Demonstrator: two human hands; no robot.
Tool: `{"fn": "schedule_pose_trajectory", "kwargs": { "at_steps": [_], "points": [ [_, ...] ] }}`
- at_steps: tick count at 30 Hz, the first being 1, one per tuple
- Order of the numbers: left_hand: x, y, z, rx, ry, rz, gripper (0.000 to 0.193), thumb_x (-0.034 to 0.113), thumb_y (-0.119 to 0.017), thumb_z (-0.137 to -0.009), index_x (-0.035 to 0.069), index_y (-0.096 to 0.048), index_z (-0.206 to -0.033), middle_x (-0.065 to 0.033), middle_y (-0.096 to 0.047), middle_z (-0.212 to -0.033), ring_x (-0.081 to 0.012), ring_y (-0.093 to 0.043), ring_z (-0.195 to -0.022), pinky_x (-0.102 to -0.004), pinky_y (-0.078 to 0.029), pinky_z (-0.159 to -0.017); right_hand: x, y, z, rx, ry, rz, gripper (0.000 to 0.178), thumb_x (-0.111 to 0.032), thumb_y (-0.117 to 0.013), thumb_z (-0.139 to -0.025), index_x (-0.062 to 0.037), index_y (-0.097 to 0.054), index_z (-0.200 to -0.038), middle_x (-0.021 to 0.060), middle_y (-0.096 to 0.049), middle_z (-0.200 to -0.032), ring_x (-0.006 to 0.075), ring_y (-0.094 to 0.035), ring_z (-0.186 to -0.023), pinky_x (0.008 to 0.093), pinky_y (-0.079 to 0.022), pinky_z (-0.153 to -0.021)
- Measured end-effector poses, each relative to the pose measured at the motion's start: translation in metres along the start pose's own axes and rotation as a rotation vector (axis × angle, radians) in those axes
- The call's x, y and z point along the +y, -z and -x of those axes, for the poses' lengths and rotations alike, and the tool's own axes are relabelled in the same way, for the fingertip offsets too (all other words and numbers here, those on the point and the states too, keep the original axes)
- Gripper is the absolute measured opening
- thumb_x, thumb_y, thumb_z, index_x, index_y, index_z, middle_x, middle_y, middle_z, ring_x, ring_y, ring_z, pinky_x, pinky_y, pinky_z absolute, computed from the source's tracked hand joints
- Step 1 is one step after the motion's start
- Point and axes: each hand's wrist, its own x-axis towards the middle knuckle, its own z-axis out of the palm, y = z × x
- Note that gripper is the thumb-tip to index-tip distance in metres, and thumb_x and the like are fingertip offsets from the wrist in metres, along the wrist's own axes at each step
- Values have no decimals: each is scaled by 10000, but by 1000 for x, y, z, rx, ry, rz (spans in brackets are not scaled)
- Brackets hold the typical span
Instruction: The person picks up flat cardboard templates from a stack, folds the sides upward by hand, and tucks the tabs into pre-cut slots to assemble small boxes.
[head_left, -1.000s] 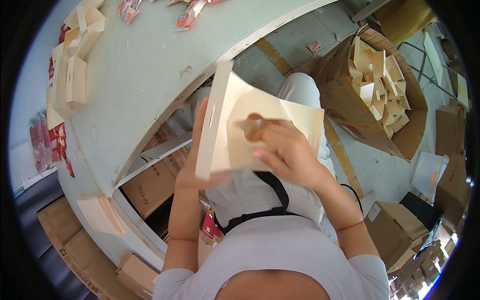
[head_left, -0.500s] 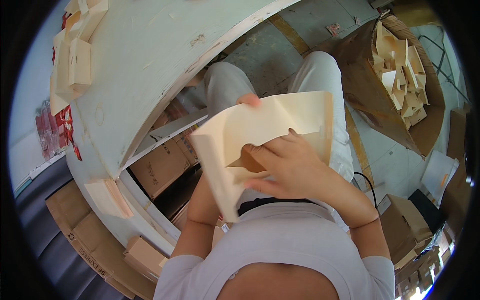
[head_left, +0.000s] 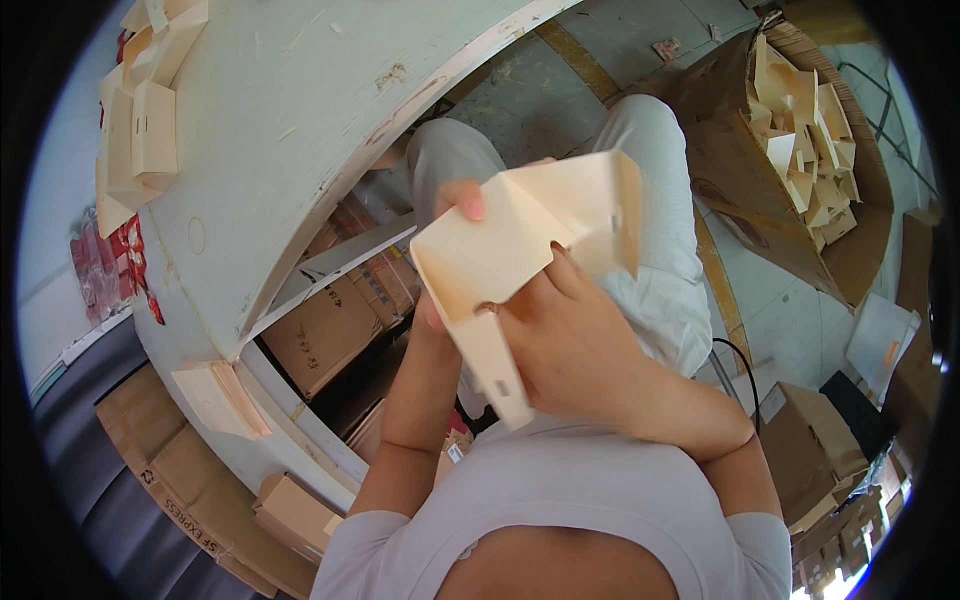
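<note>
A cream folded cardboard box piece (head_left: pixel 500 240), partly bent into shape with slotted end flaps, is held above my lap. My left hand (head_left: pixel 462 200) grips its far left side, with a finger over the upper edge and the rest hidden behind the card. On the near side, my right hand (head_left: pixel 590 345) has its fingers hooked at the cut-outs of the near edge; its fingertips are hidden by the card. The slotted strip (head_left: pixel 508 385) on the left end hangs down towards my shirt.
A curved pale table (head_left: pixel 300 100) lies to the left, bearing folded cream boxes (head_left: pixel 152 125) and a stack of flat card (head_left: pixel 220 398). At the right stands a large carton (head_left: pixel 725 170) full of similar cream boxes (head_left: pixel 800 150). Brown cartons (head_left: pixel 325 335) sit under the table.
The cardboard piece has been folded more and turned, its end flaps now bent inward. My left hand has shifted left along its edge, and my right hand has moved to the near edge.
</note>
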Motion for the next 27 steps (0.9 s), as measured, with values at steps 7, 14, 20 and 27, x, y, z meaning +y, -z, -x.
{"fn": "schedule_pose_trajectory", "kwargs": {
  "at_steps": [7, 14, 20, 27],
  "points": [
    [-3, -2, 3, 39, -55, -114, 602, 366, -746, -624, 178, -352, -1038, -202, -375, -1136, -314, -417, -1046, -383, -435, -839, -6, 9, -1, -83, -137, 88, 274, -143, -516, -737, -165, -568, -1005, 230, -542, -980, 325, -523, -938, 403, -323, -906],
    [4, -5, 27, 282, -208, -197, 516, 308, -699, -685, 186, -342, -1038, -139, -382, -1160, -275, -434, -1044, -415, -423, -845, 13, 51, 16, 231, 63, -182, 362, -69, -601, -685, 21, -541, -1030, 211, -570, -965, 324, -574, -862, 363, -473, -736],
    [1, -18, 10, 224, -167, -395, 452, 247, -682, -717, 193, -358, -1028, -99, -368, -1133, -245, -412, -1048, -430, -401, -881, 27, 43, 16, 274, -203, -381, 722, -193, -684, -704, 82, -284, -1239, 227, -533, -1044, 345, -565, -923, 372, -480, -748],
    [-4, -32, 4, 353, -232, -463, 476, 67, -654, -589, 130, -385, -977, -111, -399, -1067, -221, -446, -990, -326, -428, -810, 52, -16, 15, 297, -194, -453, 693, -188, -603, -775, 2, -208, -1311, 247, -468, -1142, 352, -550, -920, 360, -465, -738]
  ]
}}
